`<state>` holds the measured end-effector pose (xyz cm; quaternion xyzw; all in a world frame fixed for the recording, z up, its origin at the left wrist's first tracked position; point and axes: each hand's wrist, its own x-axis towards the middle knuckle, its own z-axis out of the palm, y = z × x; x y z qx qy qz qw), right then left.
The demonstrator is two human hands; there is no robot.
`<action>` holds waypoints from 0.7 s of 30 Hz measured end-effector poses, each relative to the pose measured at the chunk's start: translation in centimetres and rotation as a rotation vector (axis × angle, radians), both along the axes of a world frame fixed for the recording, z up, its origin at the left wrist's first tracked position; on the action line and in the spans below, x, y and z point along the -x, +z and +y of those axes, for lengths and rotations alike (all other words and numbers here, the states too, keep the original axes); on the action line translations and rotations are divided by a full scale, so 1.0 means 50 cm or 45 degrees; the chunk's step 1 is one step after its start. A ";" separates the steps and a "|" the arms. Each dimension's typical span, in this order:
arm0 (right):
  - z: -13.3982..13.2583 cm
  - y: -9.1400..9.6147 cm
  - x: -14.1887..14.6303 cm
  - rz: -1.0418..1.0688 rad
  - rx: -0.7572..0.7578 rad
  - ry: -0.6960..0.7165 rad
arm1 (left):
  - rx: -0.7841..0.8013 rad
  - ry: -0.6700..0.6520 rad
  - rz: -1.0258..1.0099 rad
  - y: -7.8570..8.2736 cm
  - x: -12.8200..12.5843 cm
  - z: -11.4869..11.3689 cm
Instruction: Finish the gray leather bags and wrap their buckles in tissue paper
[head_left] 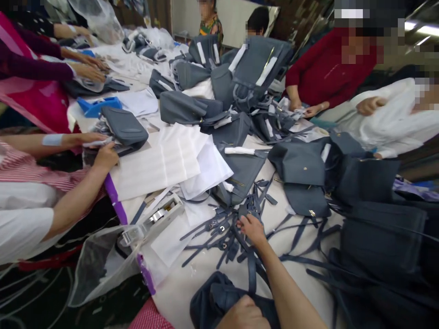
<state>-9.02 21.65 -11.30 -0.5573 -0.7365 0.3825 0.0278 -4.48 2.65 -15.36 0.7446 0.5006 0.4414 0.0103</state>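
At the bottom edge, my left hand [244,314] is closed on a dark blue-grey leather-look bag [211,297] lying in front of me. Further up, my right hand [253,229] reaches into a heap of narrow buckled straps [224,230] in the same colour. Its fingers are closed on a strap at the top of the heap, and their tips partly hide what they grip. A longer strap loop [252,272] runs up from the bag beneath my right forearm.
Several blue-grey bags [298,164] crowd the table's right side and middle. Left of the straps are a tape dispenser [163,217], white foam sheets [161,160] and a hanging clear plastic bag [99,269]. Co-workers handle bags [125,128] around the table.
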 end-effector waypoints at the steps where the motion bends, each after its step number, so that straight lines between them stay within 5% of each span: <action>1: 0.006 0.014 -0.011 0.160 0.070 -0.091 | -0.025 0.012 -0.039 0.010 0.005 0.003; 4: 0.016 0.073 -0.046 0.567 0.188 -0.315 | -0.041 0.061 -0.139 0.052 0.029 0.010; 8: 0.005 0.176 -0.098 0.971 0.204 -0.490 | 0.231 -0.014 -0.212 0.115 0.067 0.010; 14: -0.111 0.319 -0.264 1.273 0.565 -0.448 | 0.551 0.012 -0.503 0.175 0.086 0.003; 17: -0.215 0.322 -0.363 1.032 0.804 -0.268 | 0.655 0.093 -0.699 0.193 0.082 0.004; 21: -0.326 0.263 -0.420 0.638 0.825 -0.240 | 0.659 0.185 -0.894 0.227 0.057 -0.020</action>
